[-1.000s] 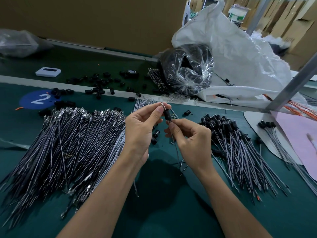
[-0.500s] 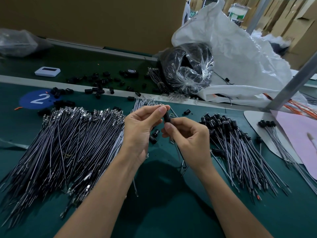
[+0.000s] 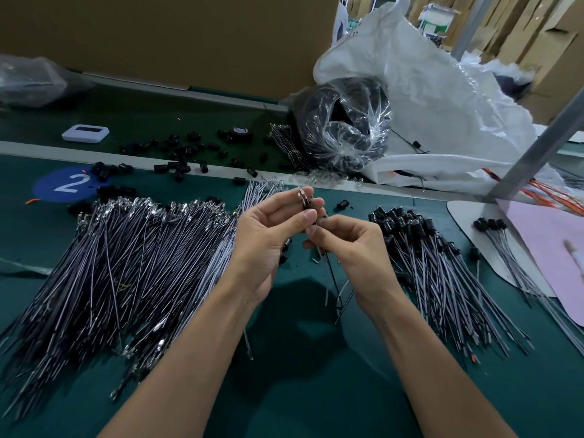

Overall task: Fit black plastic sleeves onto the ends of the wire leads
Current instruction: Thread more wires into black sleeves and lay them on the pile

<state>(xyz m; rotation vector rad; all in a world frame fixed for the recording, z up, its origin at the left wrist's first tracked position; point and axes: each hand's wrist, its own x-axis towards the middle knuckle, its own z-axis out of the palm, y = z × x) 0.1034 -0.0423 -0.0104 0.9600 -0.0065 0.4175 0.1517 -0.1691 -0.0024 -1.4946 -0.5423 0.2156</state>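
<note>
— Black plastic sleeve point(image 3: 308, 204) position?
— On the thin grey wire lead point(image 3: 329, 273), just below its metal terminal point(image 3: 301, 193), held above the green tabletop point(image 3: 284, 399).
— Hand status?
— Left hand point(image 3: 268, 238) pinches the sleeve between thumb and fingers; right hand point(image 3: 354, 248) pinches the lead just beneath it.

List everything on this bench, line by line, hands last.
Bare leads: one big pile, grey with silver tips, left.
Sleeved leads: one pile, grey with black caps, right.
Loose sleeves: many, black, scattered far side.
Sticker: one, blue, white 2, far left.
Gadget: one, white, far left.
Clear bag: one, dark contents, far centre.
Sack: one, white, behind bag.
Sheet: one, pink, right edge.
Held lead: one, silver-tipped, between hands.
Left hand: pinches its top.
Right hand: pinches it lower.
</note>
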